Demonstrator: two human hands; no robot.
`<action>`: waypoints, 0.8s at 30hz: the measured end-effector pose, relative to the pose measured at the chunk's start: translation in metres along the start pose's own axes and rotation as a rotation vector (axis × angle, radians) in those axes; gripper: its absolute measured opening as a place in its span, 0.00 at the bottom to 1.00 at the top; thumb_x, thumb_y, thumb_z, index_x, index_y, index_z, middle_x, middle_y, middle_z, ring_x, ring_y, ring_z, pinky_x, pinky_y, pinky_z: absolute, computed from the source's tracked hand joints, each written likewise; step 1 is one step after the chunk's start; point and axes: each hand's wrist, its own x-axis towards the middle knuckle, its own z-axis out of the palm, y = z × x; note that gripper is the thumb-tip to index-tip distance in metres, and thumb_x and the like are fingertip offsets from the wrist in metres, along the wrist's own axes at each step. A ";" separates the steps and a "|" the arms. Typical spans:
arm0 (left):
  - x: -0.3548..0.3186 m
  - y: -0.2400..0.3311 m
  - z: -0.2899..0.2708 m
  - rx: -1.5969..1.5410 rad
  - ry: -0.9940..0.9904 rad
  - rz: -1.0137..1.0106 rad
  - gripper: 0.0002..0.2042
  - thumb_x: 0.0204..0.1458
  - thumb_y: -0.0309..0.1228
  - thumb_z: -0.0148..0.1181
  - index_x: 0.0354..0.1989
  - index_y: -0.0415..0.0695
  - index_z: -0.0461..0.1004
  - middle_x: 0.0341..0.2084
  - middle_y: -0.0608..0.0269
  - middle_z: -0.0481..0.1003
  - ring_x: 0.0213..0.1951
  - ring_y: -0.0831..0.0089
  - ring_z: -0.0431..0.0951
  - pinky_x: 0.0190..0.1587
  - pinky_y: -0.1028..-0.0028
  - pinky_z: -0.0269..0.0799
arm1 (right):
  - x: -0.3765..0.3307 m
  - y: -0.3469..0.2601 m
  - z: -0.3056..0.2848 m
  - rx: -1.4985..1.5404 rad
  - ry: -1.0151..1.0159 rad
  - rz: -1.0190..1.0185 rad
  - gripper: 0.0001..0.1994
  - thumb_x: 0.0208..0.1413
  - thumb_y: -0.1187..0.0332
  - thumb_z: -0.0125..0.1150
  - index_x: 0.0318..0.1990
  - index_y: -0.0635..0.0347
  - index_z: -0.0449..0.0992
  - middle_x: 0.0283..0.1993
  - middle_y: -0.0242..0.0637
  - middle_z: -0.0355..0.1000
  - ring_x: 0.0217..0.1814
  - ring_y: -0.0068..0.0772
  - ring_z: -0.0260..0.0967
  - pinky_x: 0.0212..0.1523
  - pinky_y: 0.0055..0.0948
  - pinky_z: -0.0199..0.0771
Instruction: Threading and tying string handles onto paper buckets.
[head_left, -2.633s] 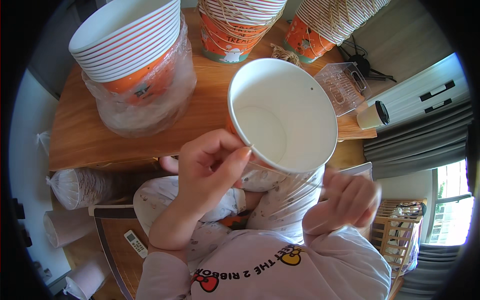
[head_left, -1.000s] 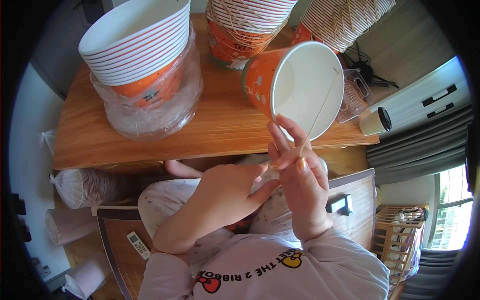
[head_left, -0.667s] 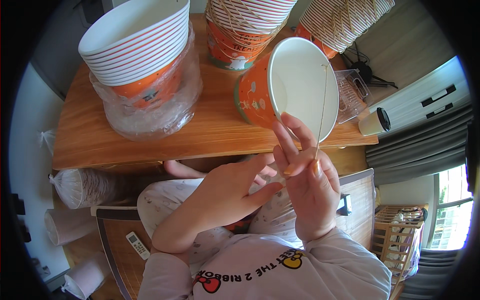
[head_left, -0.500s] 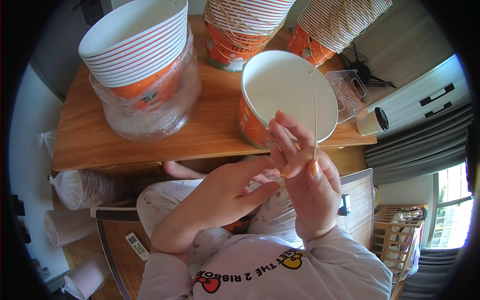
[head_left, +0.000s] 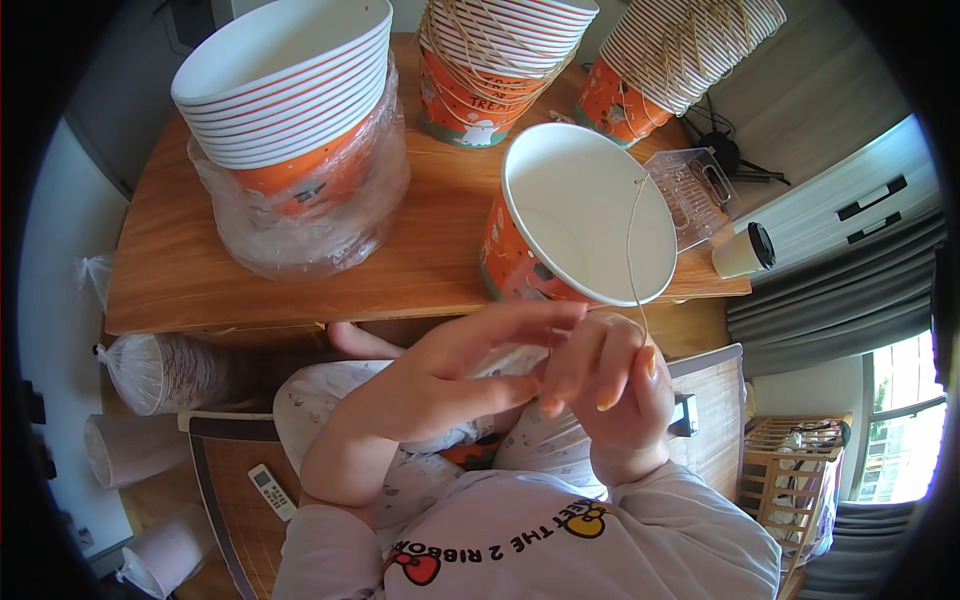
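A round orange paper bucket (head_left: 520, 265) with a white inside stands tilted toward me at the table's front edge. From a hole near its far right rim, a thin tan cord (head_left: 630, 250) runs down to my right hand (head_left: 618, 375). That hand is curled, pinching the cord between thumb and fingers. My left hand (head_left: 465, 365) comes in beside it, index finger stretched across and thumb apart below. Its other fingertips are partly hidden, and I see nothing held in it. Both hands are over my lap, just off the table edge.
Nested orange buckets (head_left: 290, 100) in clear plastic stand on the wooden table (head_left: 440, 210) at left. Two stacks strung with cord, a middle stack (head_left: 480, 90) and a right stack (head_left: 640, 90), are behind. A clear plastic basket (head_left: 690, 190) and a lidded cup (head_left: 745, 252) sit at right.
My right hand has turned over and dropped slightly, its raised fingers now curled downward. The cord has slackened into a curve. The bucket has shifted a little and tips more toward me.
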 end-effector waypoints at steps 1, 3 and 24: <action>0.001 -0.002 -0.002 0.032 0.022 0.145 0.27 0.59 0.30 0.56 0.65 0.32 0.60 0.60 0.51 0.68 0.56 0.65 0.73 0.62 0.64 0.65 | -0.004 0.000 -0.004 0.014 -0.010 0.012 0.21 0.71 0.54 0.41 0.31 0.60 0.71 0.38 0.47 0.71 0.41 0.39 0.72 0.51 0.40 0.71; 0.001 -0.002 -0.004 0.062 0.044 0.290 0.28 0.58 0.31 0.57 0.65 0.31 0.60 0.62 0.50 0.67 0.56 0.63 0.73 0.63 0.62 0.64 | -0.011 -0.001 -0.011 0.026 -0.018 0.024 0.22 0.71 0.54 0.41 0.30 0.60 0.71 0.33 0.45 0.70 0.37 0.38 0.72 0.49 0.39 0.72; 0.001 0.000 0.008 0.139 0.154 0.284 0.22 0.61 0.49 0.52 0.22 0.46 0.60 0.22 0.67 0.62 0.26 0.78 0.59 0.30 0.77 0.53 | -0.050 0.024 -0.024 -0.991 0.136 -0.942 0.25 0.49 0.78 0.61 0.53 0.50 0.59 0.48 0.40 0.61 0.44 0.33 0.61 0.45 0.34 0.64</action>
